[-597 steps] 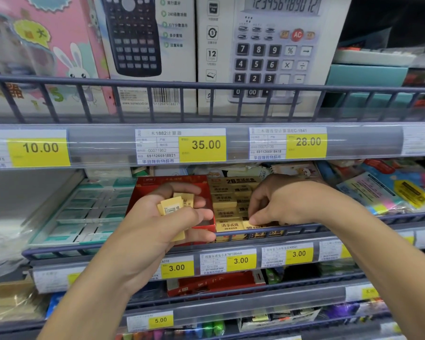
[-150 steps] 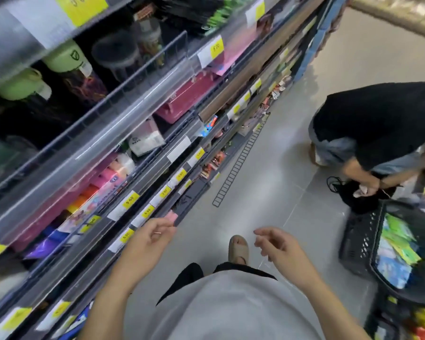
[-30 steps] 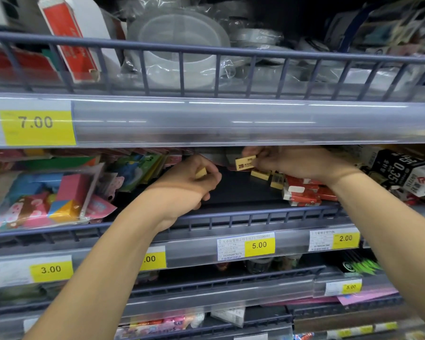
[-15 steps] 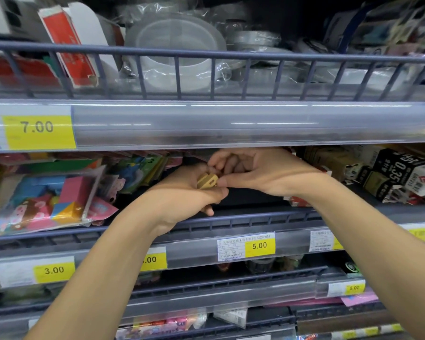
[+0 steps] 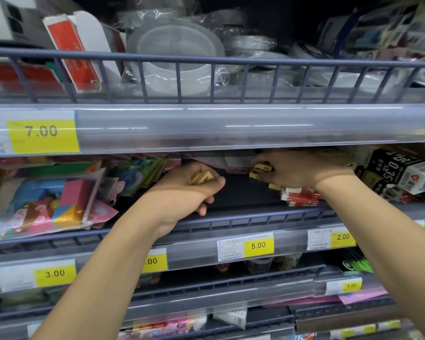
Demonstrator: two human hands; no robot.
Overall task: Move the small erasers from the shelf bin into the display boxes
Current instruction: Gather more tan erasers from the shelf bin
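Evidently your left hand (image 5: 187,192), mid-frame, curls round gathered yellow erasers (image 5: 202,177) as a store, while your right hand (image 5: 297,170), centre-right, pinches more erasers (image 5: 260,169) from the shelf bin (image 5: 243,192).

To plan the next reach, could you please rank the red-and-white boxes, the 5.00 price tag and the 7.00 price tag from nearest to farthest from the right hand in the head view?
From the right hand:
1. Red-and-white boxes, just below it on the same shelf.
2. 5.00 price tag, on the rail below.
3. 7.00 price tag, far left, on the upper rail.
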